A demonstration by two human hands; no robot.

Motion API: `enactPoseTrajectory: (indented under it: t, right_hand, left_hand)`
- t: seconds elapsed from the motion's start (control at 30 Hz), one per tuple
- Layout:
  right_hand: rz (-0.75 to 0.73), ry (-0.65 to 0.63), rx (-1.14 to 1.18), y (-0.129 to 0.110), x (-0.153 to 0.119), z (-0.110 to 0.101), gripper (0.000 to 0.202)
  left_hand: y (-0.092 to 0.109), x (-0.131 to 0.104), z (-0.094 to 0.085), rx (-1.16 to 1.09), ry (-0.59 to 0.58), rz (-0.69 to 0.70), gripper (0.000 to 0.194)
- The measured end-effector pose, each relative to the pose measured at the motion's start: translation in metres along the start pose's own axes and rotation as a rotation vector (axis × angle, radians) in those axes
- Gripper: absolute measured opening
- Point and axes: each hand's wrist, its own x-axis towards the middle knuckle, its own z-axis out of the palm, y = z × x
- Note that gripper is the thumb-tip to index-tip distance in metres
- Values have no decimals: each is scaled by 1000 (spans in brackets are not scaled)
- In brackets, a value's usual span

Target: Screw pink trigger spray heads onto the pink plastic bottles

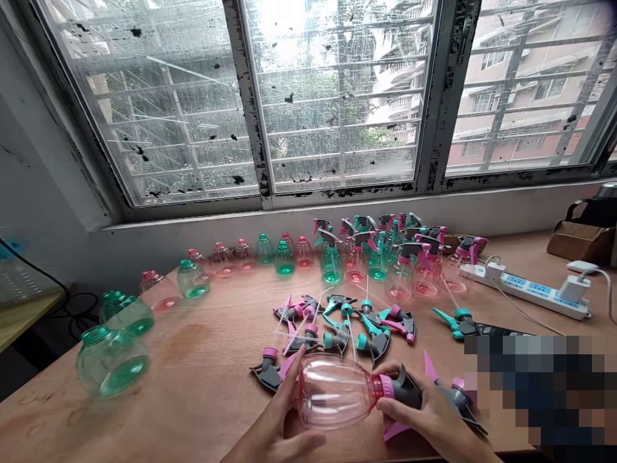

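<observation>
Cupping the base of a pink bottle (335, 392) between thumb and fingers, the left hand (279, 421) holds it sideways over the bench (202, 386); the right hand (427, 411) grips the spray head (407, 389) at its neck. Loose sprayers (378, 345) lie just beyond.

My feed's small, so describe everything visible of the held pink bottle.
The pink bottle is see-through, rounded, ribbed, plastic-looking, held sideways over the table, neck pointing right. A grey sprayer head with a pink collar sits at its neck; tightness unclear. The left grip cups its base, the right grip its sprayer end.
</observation>
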Motion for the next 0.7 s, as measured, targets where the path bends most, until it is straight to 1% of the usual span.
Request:
enactPoseTrajectory:
  t: [0.1,0.23,0.27,0.3,0.37,0.47,0.53,0.63,0.7]
  right_hand:
    - [12,-4,6,-1,0,0,35]
    - [16,-23,-48,-4,-2,-2,35]
    - [13,-28,-64,-4,-2,-3,34]
    - [11,-33,-72,-4,-2,-3,34]
    - [20,-36,-53,-4,-2,-3,34]
    - [52,-28,9,-3,-2,-2,35]
    - [54,-14,36,-4,-2,0,35]
    - [45,4,60,-4,-1,1,35]
    - [47,4,65,-4,-1,1,35]
  left_hand:
    - [-11,3,-1,-7,16,52,105]
    - [-19,4,-1,-55,38,54,122]
    - [-18,4,0,-93,40,53,124]
    - [-17,3,0,-129,37,41,122]
    - [-10,1,0,-153,15,-1,115]
    - [4,-2,2,-86,10,-68,107]
    - [9,-2,3,-32,34,-68,105]
    - [5,0,4,-18,24,-30,107]
    - [0,1,3,-28,16,-9,113]
